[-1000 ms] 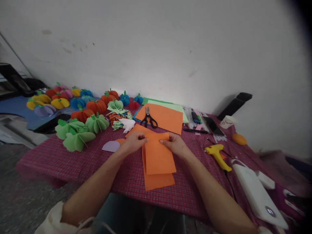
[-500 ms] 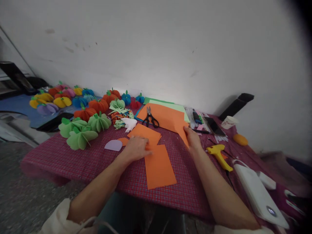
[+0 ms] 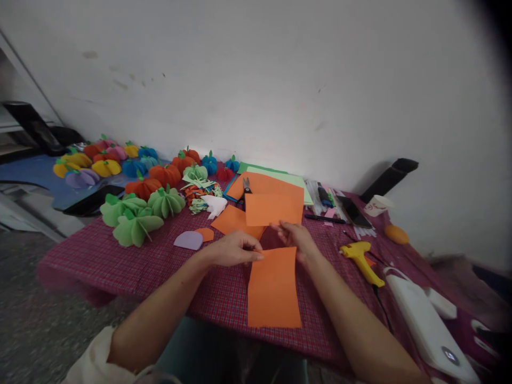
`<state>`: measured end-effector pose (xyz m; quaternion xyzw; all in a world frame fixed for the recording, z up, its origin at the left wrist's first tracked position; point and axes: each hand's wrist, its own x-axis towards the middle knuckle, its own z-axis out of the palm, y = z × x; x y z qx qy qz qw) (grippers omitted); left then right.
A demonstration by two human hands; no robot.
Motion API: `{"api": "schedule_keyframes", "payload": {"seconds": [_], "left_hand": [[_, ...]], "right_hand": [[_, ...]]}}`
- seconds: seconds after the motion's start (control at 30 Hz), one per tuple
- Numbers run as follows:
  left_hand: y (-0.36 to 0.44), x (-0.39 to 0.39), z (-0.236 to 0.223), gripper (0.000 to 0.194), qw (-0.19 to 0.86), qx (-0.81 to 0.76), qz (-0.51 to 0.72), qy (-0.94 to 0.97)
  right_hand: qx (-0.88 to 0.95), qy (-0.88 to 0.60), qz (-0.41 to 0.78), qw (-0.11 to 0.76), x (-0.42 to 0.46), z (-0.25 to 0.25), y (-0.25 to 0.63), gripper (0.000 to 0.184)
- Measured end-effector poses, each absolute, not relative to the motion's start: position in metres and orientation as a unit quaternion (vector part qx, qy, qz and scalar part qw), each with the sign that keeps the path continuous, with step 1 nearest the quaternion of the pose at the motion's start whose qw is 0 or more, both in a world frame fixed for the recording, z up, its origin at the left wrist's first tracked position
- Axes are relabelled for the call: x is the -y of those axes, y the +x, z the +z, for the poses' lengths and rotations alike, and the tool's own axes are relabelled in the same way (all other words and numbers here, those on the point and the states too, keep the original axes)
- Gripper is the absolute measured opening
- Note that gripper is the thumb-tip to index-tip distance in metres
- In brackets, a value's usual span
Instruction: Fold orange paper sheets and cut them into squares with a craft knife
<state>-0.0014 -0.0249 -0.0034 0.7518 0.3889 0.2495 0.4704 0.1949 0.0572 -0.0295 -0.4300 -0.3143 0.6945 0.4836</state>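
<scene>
Your near orange sheet (image 3: 274, 290) is at the lower centre of the frame, below and to the right of your left hand (image 3: 232, 249). That hand is the nearer one: its thumb and fingers pinch the sheet at the upper left corner. The sheet's long axis runs from frame centre toward the lower edge, roughly along your line of reach. The sheet is matte, uniform orange and four-sided, with a gentle bow along the upper edge; whether it has more than one layer cannot be told.

Above it, your right hand (image 3: 300, 241) pinches the lower edge of the upper orange panel (image 3: 268, 208). This panel's long axis runs left to right. It overlaps the large orange sheet (image 3: 264, 183) in view and hides the handles of the scissors (image 3: 247, 188).

Left of the panel lie orange pieces (image 3: 232, 220); farther left, a purple cutout (image 3: 188, 240) overlaps a small orange one (image 3: 205, 234). A yellow glue gun (image 3: 362, 261) rests at centre right, and green paper pumpkins (image 3: 138, 226) stand at centre left.
</scene>
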Motion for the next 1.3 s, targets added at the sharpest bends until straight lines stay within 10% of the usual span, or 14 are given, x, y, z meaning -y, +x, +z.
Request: {"api": "schedule_keyframes", "payload": {"seconds": [0.23,0.57,0.73,0.97,1.3], "left_hand": [[-0.003,0.023,-0.003,0.028,0.508,-0.391,0.261,0.722],[-0.004,0.024,-0.006,0.014,0.506,-0.354,0.158,0.77],[-0.007,0.018,-0.001,0.018,0.499,-0.375,0.324,0.711],[-0.016,-0.003,-0.012,0.019,0.366,-0.533,0.563,0.514],[-0.024,0.006,-0.008,0.031,0.021,-0.72,0.469,0.511]], "right_hand": [[0.38,-0.391,0.783,0.301,-0.043,-0.029,0.185,0.016],[0.466,-0.471,0.68,0.315,-0.05,-0.038,0.195,0.003],[0.478,-0.399,0.733,0.273,-0.048,-0.016,0.207,0.042],[0.488,-0.346,0.745,0.296,-0.051,-0.019,0.216,0.041],[0.601,-0.448,0.543,0.379,-0.058,-0.034,0.203,0.026]]}}
